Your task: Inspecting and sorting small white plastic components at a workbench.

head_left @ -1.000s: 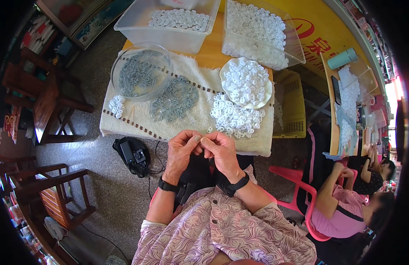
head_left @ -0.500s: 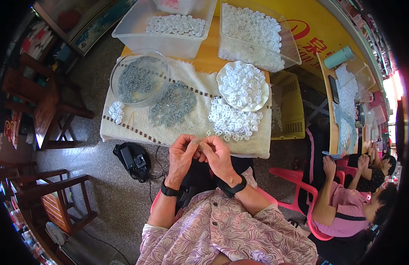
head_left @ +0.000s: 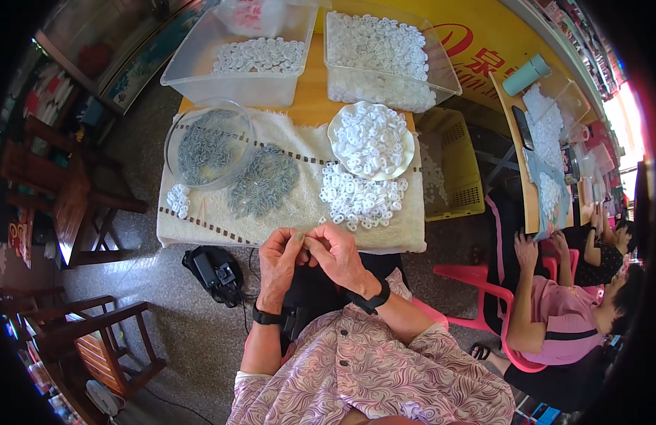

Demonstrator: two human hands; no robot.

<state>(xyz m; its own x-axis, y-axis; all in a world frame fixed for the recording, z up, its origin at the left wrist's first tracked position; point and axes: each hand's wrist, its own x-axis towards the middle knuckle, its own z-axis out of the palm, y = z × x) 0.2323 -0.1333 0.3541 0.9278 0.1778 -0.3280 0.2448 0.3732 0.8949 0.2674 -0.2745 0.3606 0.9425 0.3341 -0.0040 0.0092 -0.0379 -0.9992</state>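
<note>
My left hand (head_left: 278, 263) and my right hand (head_left: 340, 258) meet just off the front edge of a towel-covered table. Both are closed in a pinch, fingertips together. Whatever is between them is too small and covered to make out. Beyond my right hand lies a loose heap of small white plastic pieces with holes (head_left: 360, 201). A scalloped plate (head_left: 335, 142) piled with more of them stands behind that heap. Further left is a heap of small grey metal-looking pieces (head_left: 265, 185), beside a clear round bowl (head_left: 173, 157) holding more. A small white cluster (head_left: 178, 200) sits at the towel's left.
Two clear plastic bins (head_left: 236, 86) (head_left: 441, 83) with white pieces stand at the back. A yellow crate (head_left: 469, 170) is right of the table. A black bag with a device (head_left: 214, 269) lies on the floor. At the right, people sit by another table (head_left: 515, 152).
The whole view has shifted, so the table's things appear further left and the hands slightly lower. Both hands stay pinched together, with small finger movements.
</note>
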